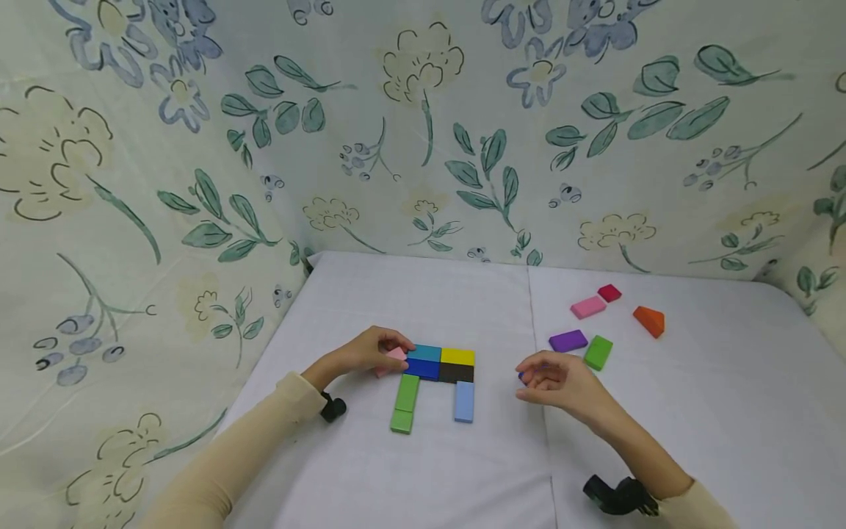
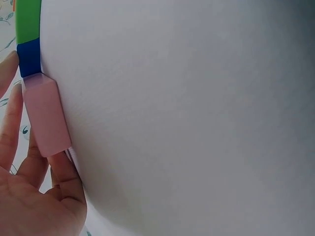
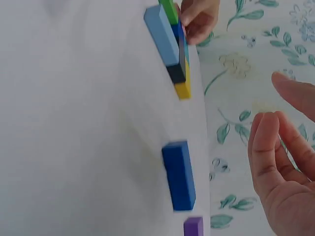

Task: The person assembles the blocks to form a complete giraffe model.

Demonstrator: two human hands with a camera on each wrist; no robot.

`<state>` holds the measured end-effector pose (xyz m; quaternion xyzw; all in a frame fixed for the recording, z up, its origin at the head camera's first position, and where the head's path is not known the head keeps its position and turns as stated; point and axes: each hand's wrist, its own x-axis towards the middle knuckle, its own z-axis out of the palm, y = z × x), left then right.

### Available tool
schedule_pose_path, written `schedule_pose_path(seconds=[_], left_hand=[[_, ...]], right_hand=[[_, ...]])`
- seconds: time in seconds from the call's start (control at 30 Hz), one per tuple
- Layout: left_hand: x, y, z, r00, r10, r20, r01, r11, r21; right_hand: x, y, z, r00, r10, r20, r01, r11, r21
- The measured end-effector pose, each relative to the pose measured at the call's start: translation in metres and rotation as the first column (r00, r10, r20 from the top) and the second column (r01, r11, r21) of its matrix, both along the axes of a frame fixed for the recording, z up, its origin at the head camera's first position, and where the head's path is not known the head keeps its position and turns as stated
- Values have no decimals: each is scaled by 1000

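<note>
My left hand (image 1: pixel 371 350) grips a pink block (image 2: pixel 47 115) at the left end of a flat group of blocks. One fingertip touches the dark blue block (image 1: pixel 423 369) beside it. A teal block (image 1: pixel 424 352), a yellow block (image 1: pixel 457 356) and a black block (image 1: pixel 456 373) complete the group's two rows. Below them extend two green blocks (image 1: pixel 406 393) on the left and a light blue block (image 1: pixel 464 402) on the right. My right hand (image 1: pixel 562 382) hovers with thumb and fingers apart, near a single blue block (image 3: pixel 179 176) lying on the table.
Right of the group lie a purple block (image 1: pixel 568 341), a green block (image 1: pixel 598 353), a pink block (image 1: pixel 587 307), a red block (image 1: pixel 609 293) and an orange block (image 1: pixel 650 321). White cloth (image 1: pixel 489 470) covers the table. Floral fabric (image 1: pixel 410 147) hangs behind and at the sides.
</note>
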<state>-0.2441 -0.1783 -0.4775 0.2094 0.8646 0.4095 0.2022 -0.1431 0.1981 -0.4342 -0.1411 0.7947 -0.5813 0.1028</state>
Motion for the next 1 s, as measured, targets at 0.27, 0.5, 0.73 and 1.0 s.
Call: schedule_pose_path(seconds=[0.27, 0.5, 0.73, 1.0], left_hand=[[1, -1, -1, 1000, -11, 10, 11, 1000, 14], [0, -2, 1, 1000, -21, 6, 21, 1000, 18], [-1, -1, 1, 1000, -27, 9, 27, 999, 21], [0, -2, 2, 1000, -20, 10, 20, 1000, 12]], right_hand=[[8, 63, -12, 988, -152, 9, 150, 983, 104], [17, 97, -25, 966, -257, -8, 252, 938, 237], [23, 110, -36, 957, -283, 67, 253, 925, 284], [24, 112, -48, 959, -267, 97, 225, 922, 315]])
